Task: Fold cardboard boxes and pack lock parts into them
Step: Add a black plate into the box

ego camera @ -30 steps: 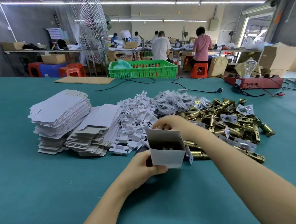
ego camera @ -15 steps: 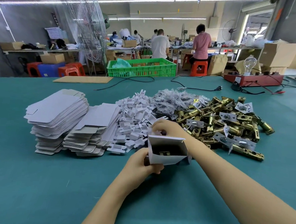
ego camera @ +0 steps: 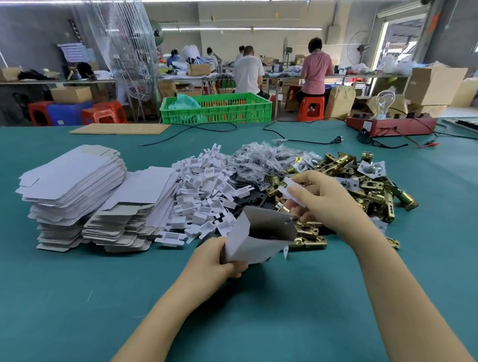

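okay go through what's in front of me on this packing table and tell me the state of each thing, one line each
Cardboard box: folded up, top open, tilted, held off the table.
Left hand: grips the box's lower corner.
Right hand: pinches a small white piece above the box.
Flat box blanks: unfolded, stacked.
White inserts: loose heap.
Brass lock parts: loose pile.
Green crate: open-topped, behind the table.

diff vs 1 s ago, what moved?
The right hand has lifted off the box mouth, back toward the brass lock parts, and now pinches a small white piece. The open box has tilted, its opening now facing right. The left hand keeps its grip on the box's lower corner. The flat box stacks and white inserts are unchanged.
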{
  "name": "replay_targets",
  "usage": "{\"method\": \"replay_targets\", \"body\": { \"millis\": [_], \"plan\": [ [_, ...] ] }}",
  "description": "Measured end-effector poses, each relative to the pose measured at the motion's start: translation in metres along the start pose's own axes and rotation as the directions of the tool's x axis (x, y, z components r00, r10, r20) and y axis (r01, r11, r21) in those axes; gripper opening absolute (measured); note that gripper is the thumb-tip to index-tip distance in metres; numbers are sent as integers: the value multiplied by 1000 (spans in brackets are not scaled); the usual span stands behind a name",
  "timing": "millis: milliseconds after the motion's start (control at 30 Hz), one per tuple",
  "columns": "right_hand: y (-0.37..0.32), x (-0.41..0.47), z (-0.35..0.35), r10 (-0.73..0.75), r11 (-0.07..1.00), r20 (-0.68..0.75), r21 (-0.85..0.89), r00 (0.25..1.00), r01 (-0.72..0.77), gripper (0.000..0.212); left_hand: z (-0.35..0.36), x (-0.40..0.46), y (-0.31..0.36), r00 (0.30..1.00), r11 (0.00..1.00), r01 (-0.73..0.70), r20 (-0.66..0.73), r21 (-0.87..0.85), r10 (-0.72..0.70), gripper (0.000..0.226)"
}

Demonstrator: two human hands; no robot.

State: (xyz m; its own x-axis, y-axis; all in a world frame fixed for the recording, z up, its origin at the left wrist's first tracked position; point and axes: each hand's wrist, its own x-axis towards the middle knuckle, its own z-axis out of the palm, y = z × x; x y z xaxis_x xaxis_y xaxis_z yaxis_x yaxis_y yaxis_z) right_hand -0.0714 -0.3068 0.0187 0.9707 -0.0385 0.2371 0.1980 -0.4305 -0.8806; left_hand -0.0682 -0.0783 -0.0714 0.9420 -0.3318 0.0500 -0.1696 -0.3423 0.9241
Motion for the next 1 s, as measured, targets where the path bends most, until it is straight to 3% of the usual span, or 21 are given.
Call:
{"method": "replay_targets", "body": {
  "millis": [167,333,467,633,767,1000],
  "plan": [
    [-34,-11,-22,-104,991,-24,-83,994,102,14,5,-1,1,990,964,128,-36,-233,-140,18],
    [-58,-28,-36,-174,976,43,-122,984,178,23,11,-1,-1,985,957,123,-88,-264,-151,15],
    [-72,-37,-34,-224,964,149,-111,963,242,8,14,0,-4,984,966,107,-111,-234,-136,14],
    [-77,-35,-8,-229,824,277,-455,933,337,10,16,2,-4,972,969,93,-190,-229,-139,17],
    [-74,-33,5,-249,786,244,-514,937,343,15,16,0,0,959,986,36,-271,-164,-80,13],
    [-68,-32,21,-229,879,27,-424,973,219,39,16,0,2,907,999,-43,-421,-29,27,16]
  ]
}}
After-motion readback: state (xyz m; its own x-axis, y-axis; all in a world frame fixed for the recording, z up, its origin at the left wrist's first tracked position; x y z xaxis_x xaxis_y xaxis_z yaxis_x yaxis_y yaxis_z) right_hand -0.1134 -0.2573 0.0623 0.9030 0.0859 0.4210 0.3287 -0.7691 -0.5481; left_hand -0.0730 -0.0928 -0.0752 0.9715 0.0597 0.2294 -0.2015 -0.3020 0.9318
